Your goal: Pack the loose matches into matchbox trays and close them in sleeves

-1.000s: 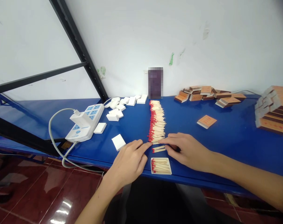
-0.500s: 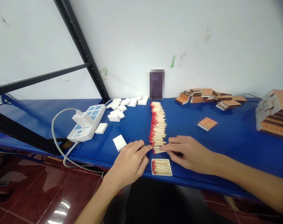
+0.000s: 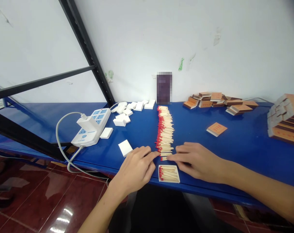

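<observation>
A long row of red-headed matches (image 3: 165, 129) runs from the wall toward me, heads on the left. At its near end lie a few matches (image 3: 163, 158) slightly apart from the rest. My left hand (image 3: 138, 166) touches the head side with its index finger stretched out, the other fingers loosely bent. Opposite, my right hand (image 3: 197, 161) has its index fingertip on the plain ends, its thumb apart below. Neither hand grasps anything. Just in front of the row sits a white matchbox tray (image 3: 159, 179) partly filled with matches, heads left.
White box pieces (image 3: 125, 148) lie scattered on the left of the blue table (image 3: 197, 126), beside a power strip (image 3: 91, 137) with a cable. Orange matchbox sleeves (image 3: 216, 128) lie right, with a tall stack (image 3: 286, 118) at far right. A black metal frame (image 3: 88, 55) stands left.
My right index fingertip has shifted slightly toward me, and a few matches at the near end now stand apart from the row. The view has moved slightly.
</observation>
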The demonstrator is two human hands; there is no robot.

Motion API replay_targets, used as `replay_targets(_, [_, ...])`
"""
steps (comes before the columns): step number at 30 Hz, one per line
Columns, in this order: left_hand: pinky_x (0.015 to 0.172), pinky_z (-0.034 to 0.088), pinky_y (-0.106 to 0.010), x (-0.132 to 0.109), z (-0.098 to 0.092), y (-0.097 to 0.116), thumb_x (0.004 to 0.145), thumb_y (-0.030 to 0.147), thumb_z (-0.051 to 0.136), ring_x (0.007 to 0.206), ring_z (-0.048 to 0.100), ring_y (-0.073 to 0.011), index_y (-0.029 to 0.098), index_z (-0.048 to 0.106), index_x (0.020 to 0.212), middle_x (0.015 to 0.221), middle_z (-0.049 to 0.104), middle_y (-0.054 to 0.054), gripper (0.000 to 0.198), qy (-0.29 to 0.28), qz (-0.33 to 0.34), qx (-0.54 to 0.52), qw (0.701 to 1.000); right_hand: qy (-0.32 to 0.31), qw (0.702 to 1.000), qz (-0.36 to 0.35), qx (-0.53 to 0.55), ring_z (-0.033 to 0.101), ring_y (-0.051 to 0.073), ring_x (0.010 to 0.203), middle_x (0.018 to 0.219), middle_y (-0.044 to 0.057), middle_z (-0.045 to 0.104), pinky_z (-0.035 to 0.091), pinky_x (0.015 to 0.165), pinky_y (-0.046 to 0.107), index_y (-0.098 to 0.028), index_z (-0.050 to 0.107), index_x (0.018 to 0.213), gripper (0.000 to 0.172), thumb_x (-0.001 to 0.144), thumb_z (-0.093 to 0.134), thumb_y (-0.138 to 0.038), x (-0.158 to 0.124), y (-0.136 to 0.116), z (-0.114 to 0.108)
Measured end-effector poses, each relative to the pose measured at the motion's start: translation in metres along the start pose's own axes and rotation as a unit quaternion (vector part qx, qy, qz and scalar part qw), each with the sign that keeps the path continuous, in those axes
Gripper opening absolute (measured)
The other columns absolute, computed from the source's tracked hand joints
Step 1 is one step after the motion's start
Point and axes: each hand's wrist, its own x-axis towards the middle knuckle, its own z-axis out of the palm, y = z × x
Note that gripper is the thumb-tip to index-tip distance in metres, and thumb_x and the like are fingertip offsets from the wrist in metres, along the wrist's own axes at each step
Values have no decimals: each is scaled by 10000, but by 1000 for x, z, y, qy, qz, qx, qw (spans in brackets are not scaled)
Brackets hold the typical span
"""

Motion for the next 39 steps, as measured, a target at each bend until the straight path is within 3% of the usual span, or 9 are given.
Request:
replay_targets(11, [792, 510, -409, 0, 1, 0, 981, 141, 385, 847, 597, -232, 155, 645, 1241, 954, 635, -63, 368, 2, 4, 7, 1000, 23, 999, -32, -29, 585, 183, 700, 824, 46, 672, 404, 709, 329, -212, 723, 1127, 320, 1001, 432, -168, -1, 0, 1])
replay_targets(19, [841, 518, -418, -1, 0, 0, 986, 148, 380, 872, 611, -229, 161, 639, 1236, 979, 654, -68, 361, -1, 4, 9, 1000, 18, 1000, 16, 13, 588, 173, 678, 794, 29, 666, 403, 658, 300, -210, 700, 1175, 330, 968, 455, -133, 3, -4, 0])
replay_targets(39, [849, 502, -425, 0, -1, 0, 985, 149, 383, 878, 607, -235, 163, 640, 1239, 988, 658, -68, 361, -8, -1, 0, 1000, 22, 999, 22, -13, 661, 214, 779, 895, 83, 713, 494, 714, 339, -187, 675, 1257, 374, 971, 441, -130, 1, -2, 0])
